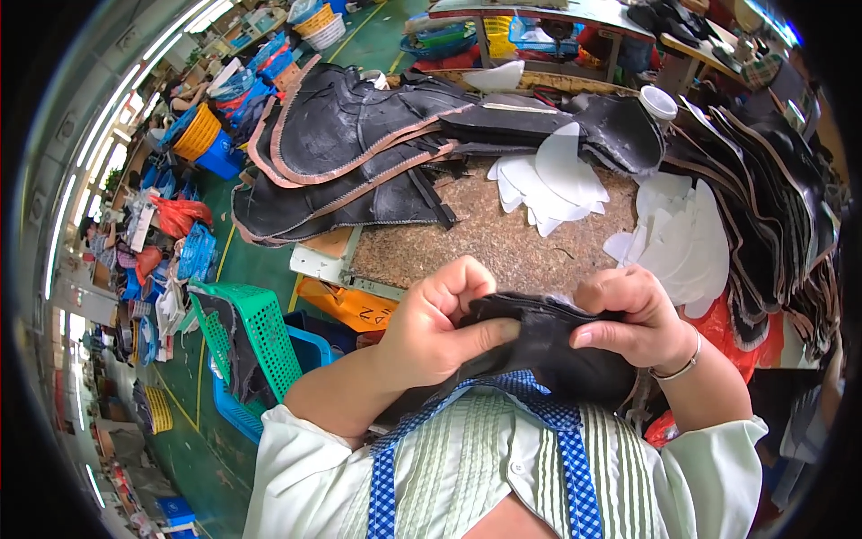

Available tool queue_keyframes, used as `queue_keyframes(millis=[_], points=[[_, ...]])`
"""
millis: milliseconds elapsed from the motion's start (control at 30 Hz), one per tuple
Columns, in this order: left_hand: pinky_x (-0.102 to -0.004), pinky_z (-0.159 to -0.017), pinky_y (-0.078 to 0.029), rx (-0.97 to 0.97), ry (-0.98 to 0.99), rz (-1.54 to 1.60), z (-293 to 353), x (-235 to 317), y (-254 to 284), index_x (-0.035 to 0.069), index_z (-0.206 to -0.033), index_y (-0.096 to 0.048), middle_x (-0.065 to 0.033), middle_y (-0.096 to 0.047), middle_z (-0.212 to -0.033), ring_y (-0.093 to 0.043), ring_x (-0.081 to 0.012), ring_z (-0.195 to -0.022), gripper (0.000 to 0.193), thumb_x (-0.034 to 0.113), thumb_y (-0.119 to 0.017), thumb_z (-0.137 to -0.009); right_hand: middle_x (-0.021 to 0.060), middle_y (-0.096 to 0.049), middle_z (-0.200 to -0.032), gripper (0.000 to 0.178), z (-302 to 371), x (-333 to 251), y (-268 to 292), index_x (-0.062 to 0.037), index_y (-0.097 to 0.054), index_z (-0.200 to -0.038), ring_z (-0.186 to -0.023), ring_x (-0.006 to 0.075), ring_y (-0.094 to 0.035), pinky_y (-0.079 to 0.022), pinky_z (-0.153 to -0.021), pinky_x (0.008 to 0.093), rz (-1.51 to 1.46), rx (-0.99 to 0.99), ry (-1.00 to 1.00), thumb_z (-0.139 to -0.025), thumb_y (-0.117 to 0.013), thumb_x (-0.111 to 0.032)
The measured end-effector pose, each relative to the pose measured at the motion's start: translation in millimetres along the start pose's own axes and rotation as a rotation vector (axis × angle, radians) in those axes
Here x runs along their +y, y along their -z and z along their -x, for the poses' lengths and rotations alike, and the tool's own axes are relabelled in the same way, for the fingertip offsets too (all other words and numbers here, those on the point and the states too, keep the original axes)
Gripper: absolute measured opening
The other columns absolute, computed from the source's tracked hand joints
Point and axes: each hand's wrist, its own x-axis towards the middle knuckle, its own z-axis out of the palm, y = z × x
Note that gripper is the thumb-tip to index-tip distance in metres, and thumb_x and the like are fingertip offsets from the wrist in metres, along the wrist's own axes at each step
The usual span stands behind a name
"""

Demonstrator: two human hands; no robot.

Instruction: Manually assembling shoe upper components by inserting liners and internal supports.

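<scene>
Close to my chest I hold a black leather boot upper (561,346) in both hands. My left hand (449,323) pinches its top edge, thumb in front and fingers curled behind. At the other end of that edge my right hand (633,314) grips it the same way, a bracelet on its wrist. A little pale material shows along the edge between the hands. Beyond them, on the worn brown tabletop (422,256), lies a loose pile of white curved sheet pieces (552,184). A second white stack (678,238) lies to the right.
Black boot uppers with pinkish edges (332,126) cover the table's far left; more hang in a thick stack (763,198) at right. A white cup (658,103) stands at the back. Green (260,332) and blue baskets (238,409) stand left of me, beside the green floor (238,269).
</scene>
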Motion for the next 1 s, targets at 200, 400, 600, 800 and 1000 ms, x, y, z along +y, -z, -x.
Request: queue_keyframes(millis=[200,400,600,800,1000], points=[[-0.0225,-0.063,-0.041,-0.069,0.005,-0.253,-6.6,24.5,3.1,-0.001,-0.085,-0.062,0.0035,-0.057,-0.078,-0.049,-0.0046,-0.072,0.014,0.009,-0.063,-0.095,0.0111,-0.054,-0.072,0.01,-1.0,-7.7,1.7,0.0027,-0.058,-0.083,-0.069,0.0261,-0.055,-0.043,-0.062,0.0332,0.012,-0.06,-0.081,-0.088,-0.066,0.0],[-0.0277,-0.059,-0.04,0.005,-0.261,-0.604,1.1,27.9,0.3,0.0,-0.081,-0.061,-0.0028,-0.053,-0.072,-0.049,-0.0112,-0.064,0.015,0.009,-0.067,-0.091,0.011,-0.053,-0.07,0.009,-1.2,-9.8,-0.2,0.0027,-0.06,-0.085,-0.061,0.0262,-0.054,-0.042,-0.056,0.0327,0.192,-0.021,0.044,-0.083,-0.068,0.004],[-0.0243,-0.067,-0.043,0.04,-0.145,-0.255,-4.0,26.8,-2.2,0.0,-0.09,-0.066,-0.0033,-0.058,-0.082,-0.055,-0.0106,-0.075,0.005,0.004,-0.067,-0.09,0.0112,-0.054,-0.07,0.01,-1.6,-13.1,-2.5,0.003,-0.06,-0.085,-0.061,0.0257,-0.055,-0.043,-0.056,0.0326,0.193,0.012,-0.025,-0.081,-0.07,0.004],[-0.0227,-0.065,-0.043,0.077,-0.315,-0.348,1.5,23.5,5.9,-0.001,-0.088,-0.067,-0.0023,-0.06,-0.079,-0.056,-0.0077,-0.073,0.008,0.001,-0.074,-0.084,0.0099,-0.054,-0.071,0.011,0.9,-10.8,-3.8,0.0029,-0.061,-0.085,-0.063,0.0245,-0.056,-0.043,-0.058,0.0318,0.164,0.021,-0.016,-0.081,-0.071,0.003],[-0.0198,-0.07,-0.049,0.098,-0.069,0.265,-4.2,20.5,6.9,0.004,-0.087,-0.065,0.0013,-0.065,-0.084,-0.062,-0.006,-0.078,0.013,-0.006,-0.072,-0.083,0.0106,-0.055,-0.074,0.012,-6.4,-11.7,-10.4,0.0026,-0.062,-0.083,-0.064,0.0233,-0.056,-0.043,-0.057,0.0311,0.235,0.124,0.098,-0.08,-0.074,0.001]])
